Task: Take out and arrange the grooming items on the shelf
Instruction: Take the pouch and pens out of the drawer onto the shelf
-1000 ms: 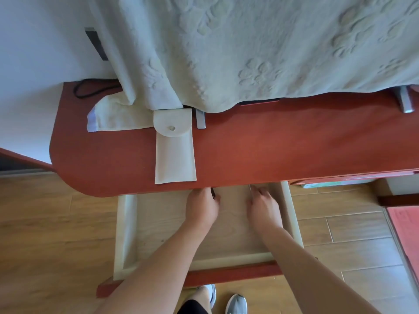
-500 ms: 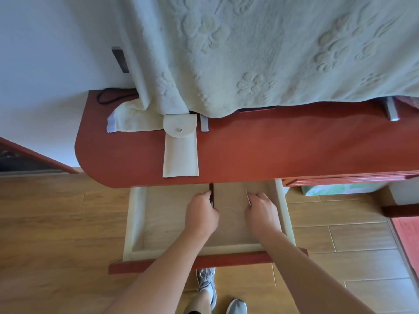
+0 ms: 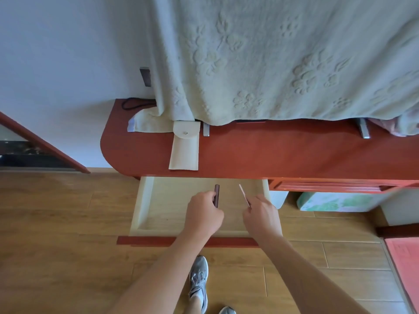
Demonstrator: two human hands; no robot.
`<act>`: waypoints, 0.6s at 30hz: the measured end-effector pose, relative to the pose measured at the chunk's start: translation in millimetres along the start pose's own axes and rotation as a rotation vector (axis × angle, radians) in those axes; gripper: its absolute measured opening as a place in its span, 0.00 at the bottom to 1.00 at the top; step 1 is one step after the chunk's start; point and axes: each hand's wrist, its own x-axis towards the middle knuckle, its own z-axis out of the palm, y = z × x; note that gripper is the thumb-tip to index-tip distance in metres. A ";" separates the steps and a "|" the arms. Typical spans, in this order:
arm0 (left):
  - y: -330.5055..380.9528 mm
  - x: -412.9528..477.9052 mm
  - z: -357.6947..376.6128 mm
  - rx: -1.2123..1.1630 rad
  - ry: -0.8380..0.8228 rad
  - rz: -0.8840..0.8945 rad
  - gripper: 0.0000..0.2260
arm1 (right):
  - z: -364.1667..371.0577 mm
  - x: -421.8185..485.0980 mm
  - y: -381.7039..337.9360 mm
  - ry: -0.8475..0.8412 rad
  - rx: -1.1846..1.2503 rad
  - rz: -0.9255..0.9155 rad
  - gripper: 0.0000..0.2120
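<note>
Gripping dark stick (image 3: 217,190) in left hand (image 3: 204,215), fingers curling round lower end. Pinching pink strip (image 3: 243,194) in right hand (image 3: 260,217), lower end hiding among fingers. Holding both over open drawer (image 3: 141,207), long axes pointing away toward shelf (image 3: 283,152), strip leaning left. Lying just beyond both grips: shelf edge, left hand nearer pouch (image 3: 184,152). Likely calling for lift up and forward over that edge. Covering shelf's back: hanging cloth (image 3: 272,64). Proving hard to identify: either item. Running out of sight under shelf: drawer's far end.

Soft, even daylight fills the sharp wide-angle view, shadows faint, straight lines bowing toward the frame's edges
</note>
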 end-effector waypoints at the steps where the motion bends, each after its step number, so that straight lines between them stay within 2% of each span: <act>1: 4.1 -0.1 -1.2 -0.005 0.019 0.013 0.18 | -4.0 0.7 -0.1 0.024 0.019 -0.002 0.08; 3: 12.4 2.0 -5.0 -0.021 0.057 0.038 0.22 | -11.8 5.6 -0.3 0.064 0.050 -0.011 0.08; 10: 39.1 55.5 -21.3 -0.031 0.166 0.133 0.24 | -34.3 66.0 -15.9 0.205 0.102 -0.072 0.05; 18: 55.3 131.6 -15.8 -0.018 0.121 0.136 0.24 | -23.0 139.9 -20.4 0.200 0.095 -0.027 0.04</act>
